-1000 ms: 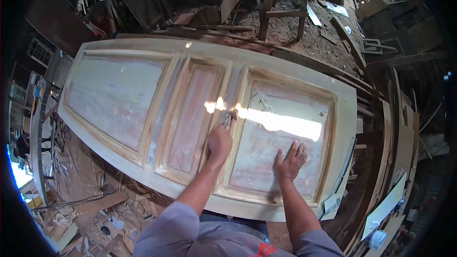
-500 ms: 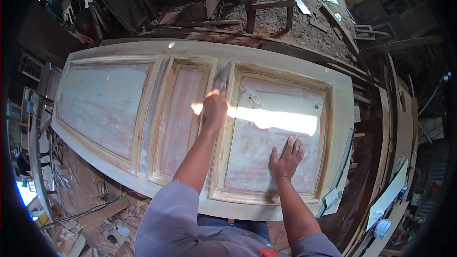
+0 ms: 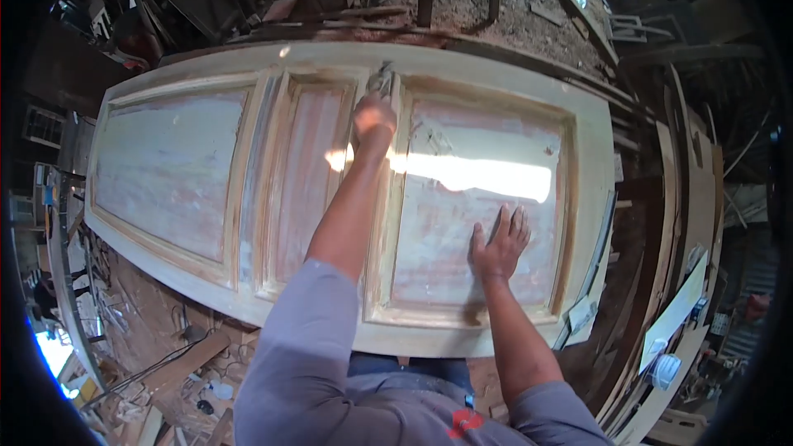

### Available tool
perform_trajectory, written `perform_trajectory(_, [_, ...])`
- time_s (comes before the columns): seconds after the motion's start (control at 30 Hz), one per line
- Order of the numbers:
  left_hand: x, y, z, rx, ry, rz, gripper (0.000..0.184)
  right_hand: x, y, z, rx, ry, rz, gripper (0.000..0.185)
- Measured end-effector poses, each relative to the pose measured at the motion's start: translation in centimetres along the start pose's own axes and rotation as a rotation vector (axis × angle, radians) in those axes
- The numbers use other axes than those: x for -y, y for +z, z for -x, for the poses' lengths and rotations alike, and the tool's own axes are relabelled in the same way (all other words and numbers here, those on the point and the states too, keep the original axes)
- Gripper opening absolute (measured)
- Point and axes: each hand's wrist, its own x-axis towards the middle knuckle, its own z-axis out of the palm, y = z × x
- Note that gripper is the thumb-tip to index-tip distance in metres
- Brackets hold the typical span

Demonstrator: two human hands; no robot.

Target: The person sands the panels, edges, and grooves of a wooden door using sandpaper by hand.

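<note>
Sliding farther from us, our left hand (image 3: 376, 118) is gripping a small tool (image 3: 381, 80), too blurred to name, between raised mouldings (image 3: 384, 235), so we're nearing the far edge of the panelled door (image 3: 318, 53) beneath both hands. Our right hand (image 3: 497, 254) is resting open, with flat panel (image 3: 438, 248) surrounding it.

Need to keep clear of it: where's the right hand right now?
In the head view, the right hand lies palm down, fingers spread, on the door's rightmost panel, just below the bright patch of light.
</note>
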Motion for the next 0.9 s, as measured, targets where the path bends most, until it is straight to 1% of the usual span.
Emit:
perform_trajectory(0.07, [3.0, -2.2, 8.3, -0.056, -0.014, 0.093, 0.029, -0.4, 0.4, 0.2, -0.015, -0.010, -0.006, 0.084])
perform_trajectory(0.1, [4.4, -4.1, 13.2, 0.017, 0.048, 0.042, 0.031, -0.4, 0.3, 0.3, -0.018, -0.013, -0.007, 0.084])
perform_trajectory(0.13, [5.7, -6.0, 18.4, 0.111, -0.033, 0.031, 0.032, -0.2, 0.2, 0.1, -0.026, -0.018, -0.009, 0.083])
perform_trajectory(0.2, [9.5, -8.6, 28.9, 0.085, -0.030, 0.065, 0.030, 0.0, 0.0, 0.2, -0.031, -0.016, 0.013, 0.081])
perform_trajectory(0.23, [10.3, -10.1, 32.2, 0.073, -0.043, 0.095, 0.029, 0.1, 0.1, 0.1, -0.037, -0.019, 0.019, 0.081])
perform_trajectory(0.33, [10.4, -11.4, 34.8, 0.091, -0.119, 0.074, 0.022, -0.4, 0.7, 0.2, -0.051, -0.038, 0.043, 0.080])
perform_trajectory(0.37, [10.0, -10.9, 33.0, 0.128, -0.136, 0.060, 0.023, -0.4, 0.8, 0.2, -0.066, -0.046, 0.044, 0.080])
perform_trajectory(0.47, [8.0, -7.4, 24.9, 0.041, -0.084, 0.092, 0.025, -0.6, 1.1, 0.3, -0.081, -0.048, 0.056, 0.080])
perform_trajectory(0.5, [7.3, -6.9, 23.3, 0.007, -0.061, 0.111, 0.028, -0.7, 1.0, 0.3, -0.089, -0.040, 0.058, 0.080])
perform_trajectory(0.53, [7.3, -7.1, 23.7, 0.019, -0.045, 0.102, 0.029, -0.7, 1.0, 0.3, -0.092, -0.043, 0.059, 0.080])
perform_trajectory(0.6, [8.3, -8.1, 25.9, 0.051, -0.020, 0.063, 0.030, -0.6, 1.1, 0.9, -0.076, -0.054, 0.058, 0.079])
perform_trajectory(0.63, [10.1, -9.0, 29.1, 0.130, -0.081, 0.041, 0.034, -0.7, 1.2, 0.7, -0.077, -0.056, 0.059, 0.079])
perform_trajectory(0.7, [12.3, -12.1, 36.5, 0.202, -0.126, 0.031, 0.033, -0.8, 1.2, 0.3, -0.095, -0.051, 0.053, 0.079])
perform_trajectory(0.77, [13.5, -14.8, 43.2, 0.137, -0.102, 0.209, 0.032, -0.4, 0.8, 0.5, -0.095, -0.049, 0.036, 0.078])
perform_trajectory(0.83, [14.0, -14.5, 44.3, 0.128, -0.149, 0.153, 0.028, -0.6, 1.2, 0.9, -0.090, -0.047, 0.045, 0.077])
perform_trajectory(0.87, [14.1, -13.7, 43.7, 0.109, -0.164, 0.134, 0.027, -0.7, 1.3, 0.5, -0.104, -0.053, 0.047, 0.076])
perform_trajectory(0.9, [13.3, -13.5, 41.7, 0.142, -0.153, 0.087, 0.025, -0.9, 1.5, 0.4, -0.116, -0.063, 0.045, 0.075])
